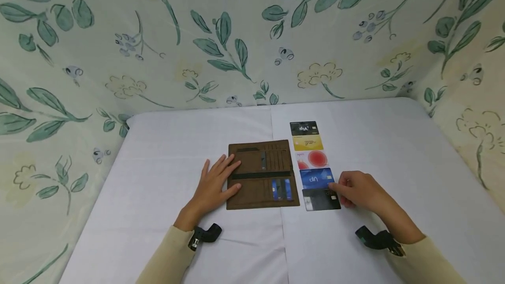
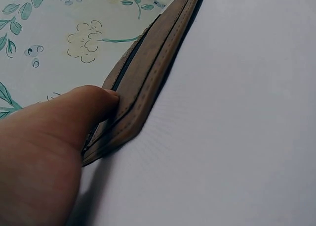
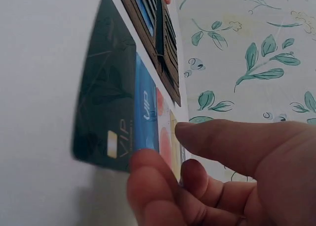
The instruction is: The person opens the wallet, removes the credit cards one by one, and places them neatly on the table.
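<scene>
A brown wallet (image 1: 258, 192) lies unfolded on the white cloth, with blue cards (image 1: 282, 189) in its lower slots. My left hand (image 1: 213, 187) rests on its left side, fingers spread; the left wrist view shows the thumb (image 2: 98, 100) pressing near the edge. To the wallet's right, my right hand (image 1: 359, 189) pinches the right edge of a black card (image 1: 317, 200) at the near end of a column of cards. In the right wrist view this card (image 3: 106, 87) carries VIP lettering and casts a shadow under its near edge. The fingers partly hide its corner.
Above the black card lie a blue VIP card (image 1: 315, 178), a white card with red circles (image 1: 311, 160), a yellow card (image 1: 307, 143) and another black VIP card (image 1: 304, 128). A floral curtain (image 1: 244, 34) hangs behind the table.
</scene>
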### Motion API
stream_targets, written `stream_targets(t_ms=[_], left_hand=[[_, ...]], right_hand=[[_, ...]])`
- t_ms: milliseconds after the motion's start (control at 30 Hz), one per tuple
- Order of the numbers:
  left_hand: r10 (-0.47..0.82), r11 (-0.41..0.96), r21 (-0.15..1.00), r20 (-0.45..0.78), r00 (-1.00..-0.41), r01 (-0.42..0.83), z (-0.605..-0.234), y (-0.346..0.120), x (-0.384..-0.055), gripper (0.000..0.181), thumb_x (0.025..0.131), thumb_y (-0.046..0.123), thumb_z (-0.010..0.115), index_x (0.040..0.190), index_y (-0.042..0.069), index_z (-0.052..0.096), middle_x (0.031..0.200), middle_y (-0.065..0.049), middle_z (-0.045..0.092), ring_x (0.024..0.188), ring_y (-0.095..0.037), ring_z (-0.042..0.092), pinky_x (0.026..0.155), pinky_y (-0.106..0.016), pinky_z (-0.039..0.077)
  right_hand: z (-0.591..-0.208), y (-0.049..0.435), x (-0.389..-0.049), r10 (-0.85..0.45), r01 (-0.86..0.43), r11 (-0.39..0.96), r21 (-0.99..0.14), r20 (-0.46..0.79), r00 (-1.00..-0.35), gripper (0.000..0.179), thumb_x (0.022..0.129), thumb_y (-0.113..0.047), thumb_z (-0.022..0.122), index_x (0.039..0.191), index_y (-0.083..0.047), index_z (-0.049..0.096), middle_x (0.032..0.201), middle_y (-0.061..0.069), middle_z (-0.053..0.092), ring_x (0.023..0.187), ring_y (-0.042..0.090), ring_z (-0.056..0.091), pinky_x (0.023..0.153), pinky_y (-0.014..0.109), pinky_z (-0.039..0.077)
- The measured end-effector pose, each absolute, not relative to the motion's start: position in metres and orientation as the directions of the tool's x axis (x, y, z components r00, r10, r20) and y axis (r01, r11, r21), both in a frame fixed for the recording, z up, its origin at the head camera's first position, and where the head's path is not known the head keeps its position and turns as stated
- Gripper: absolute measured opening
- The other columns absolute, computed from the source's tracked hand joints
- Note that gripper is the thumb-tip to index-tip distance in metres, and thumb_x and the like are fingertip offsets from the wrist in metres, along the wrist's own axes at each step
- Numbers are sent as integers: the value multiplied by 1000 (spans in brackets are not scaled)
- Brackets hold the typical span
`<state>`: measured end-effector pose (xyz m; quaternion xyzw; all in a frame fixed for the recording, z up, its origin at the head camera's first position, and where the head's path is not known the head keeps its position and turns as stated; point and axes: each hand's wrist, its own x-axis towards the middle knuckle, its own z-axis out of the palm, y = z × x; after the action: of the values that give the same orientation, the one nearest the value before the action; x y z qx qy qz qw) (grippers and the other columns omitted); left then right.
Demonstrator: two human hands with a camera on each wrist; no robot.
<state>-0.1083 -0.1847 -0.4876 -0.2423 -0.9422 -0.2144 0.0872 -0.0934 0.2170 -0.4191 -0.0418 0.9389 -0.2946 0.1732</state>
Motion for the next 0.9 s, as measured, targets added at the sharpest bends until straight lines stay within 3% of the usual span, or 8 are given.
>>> stream_targets(t_ms=[633,900], left_hand=[[428,785,353,286,-858,509,-487,-182,-110,64,92,49,58,147,20,43,156,-4,32,144,-29,24,111,-63,5],[415,796,348,283,-865,496,-488,-184,-108,63,92,47,59,147,21,43,155,-4,33,143,-29,26,111,-63,7]], right_hand=[[-409,171,-134,-287,-4,637,-771,-232,-929,30,95,-28,63,91,2,58,68,6,63,57,18,61,57,30,56],[-407,141,-144,-344,5,510,-860,-209,-915,27,96,-20,61,102,7,63,80,11,68,70,23,68,65,32,58]])
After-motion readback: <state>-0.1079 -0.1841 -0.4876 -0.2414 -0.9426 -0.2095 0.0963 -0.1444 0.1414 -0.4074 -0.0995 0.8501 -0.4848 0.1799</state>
